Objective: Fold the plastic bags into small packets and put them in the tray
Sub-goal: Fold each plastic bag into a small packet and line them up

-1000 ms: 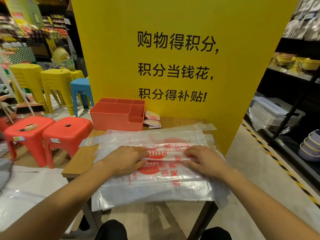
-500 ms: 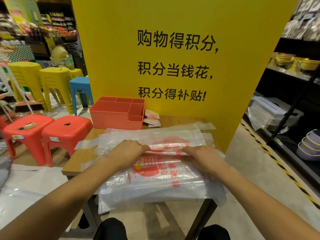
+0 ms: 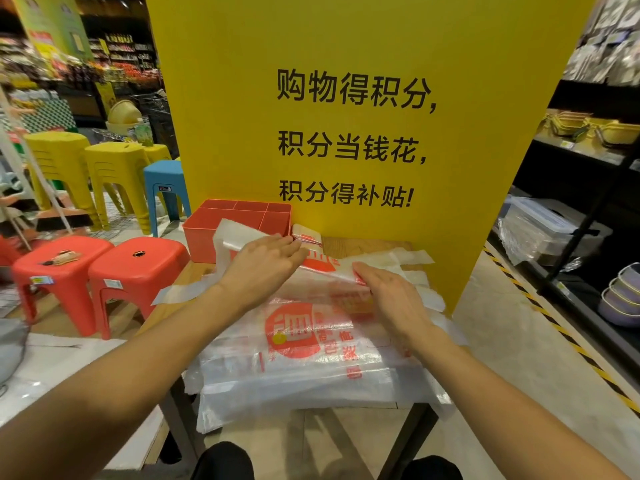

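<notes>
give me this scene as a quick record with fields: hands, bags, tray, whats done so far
place: small wooden table in front of a yellow sign in a shop
left hand: holds the top bag up off the stack
right hand: lies on the same bag; pinch or press unclear
stack: flat plastic bags with red print, overhanging the table's near edge
tray: coral, divided, far left of the table; inside not visible
packets: folded ones lie on the table, right of the tray
</notes>
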Demonstrator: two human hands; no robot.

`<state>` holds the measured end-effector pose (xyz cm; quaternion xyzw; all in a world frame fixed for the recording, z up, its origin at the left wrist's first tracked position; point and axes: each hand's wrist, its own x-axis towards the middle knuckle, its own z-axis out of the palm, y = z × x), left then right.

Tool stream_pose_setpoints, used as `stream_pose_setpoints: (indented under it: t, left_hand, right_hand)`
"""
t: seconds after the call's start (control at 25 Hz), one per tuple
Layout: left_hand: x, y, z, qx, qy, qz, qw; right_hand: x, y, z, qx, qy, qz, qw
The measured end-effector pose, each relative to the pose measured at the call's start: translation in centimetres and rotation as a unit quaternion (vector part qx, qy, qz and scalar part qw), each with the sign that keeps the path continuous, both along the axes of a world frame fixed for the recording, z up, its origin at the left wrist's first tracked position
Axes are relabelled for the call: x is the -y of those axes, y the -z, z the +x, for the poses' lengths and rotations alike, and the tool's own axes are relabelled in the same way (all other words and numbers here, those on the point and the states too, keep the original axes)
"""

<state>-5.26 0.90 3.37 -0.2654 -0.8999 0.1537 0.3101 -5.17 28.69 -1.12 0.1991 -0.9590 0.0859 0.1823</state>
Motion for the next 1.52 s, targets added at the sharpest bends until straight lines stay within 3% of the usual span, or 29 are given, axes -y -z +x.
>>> stream_pose_setpoints:
  t: [0.2,0.44,0.56,0.68,0.84,0.92,1.0,1.24,1.52]
  left_hand:
    - [2.1,6.0,1.4,0.141,-0.095,0.02,0.985]
    - [7.4,4.9,1.6,0.142,-0.18,0.096,0.969]
    - [10.0,3.2,1.9,0.115,-0.184,0.188,0.958]
    - [12.6,2.7,1.7,0.106,-0.194,0.144,0.965]
    - [12.6,2.9,2.9,0.235,-0.211,0.107,0.943]
    - [10.9,2.7,3.1,0.348,-0.203,0.19,0.895]
    - [7.4,2.9,2.4,0.378,-0.13,0.262,0.878]
    - [-5.3,5.6,0.7,0.402,-0.019,0.202,0.893]
    - [-5.3,9.4,-0.1,0.385,-0.034,0.112,0.916]
  right_hand:
    - [-0.4,1.1,0.6,0.062,-0.018,0.069,0.996]
    - [-2.2,1.1,-0.6,0.038,0.027,0.088,0.995]
    - [-2.6,1.2,-0.9,0.029,0.031,0.067,0.997]
    - [-2.1,0.7,-0.6,0.024,0.012,0.056,0.998]
    - [-1.0,1.2,0.1,0.054,-0.021,0.06,0.996]
    - [-0.6,2.1,0.1,0.058,-0.031,0.061,0.996]
    - [-0.5,2.4,-0.2,0.068,-0.039,0.065,0.995]
    - [-0.9,2.7,-0.2,0.162,-0.051,0.055,0.984]
    - [0.7,4.4,-0.6,0.177,-0.089,0.066,0.978]
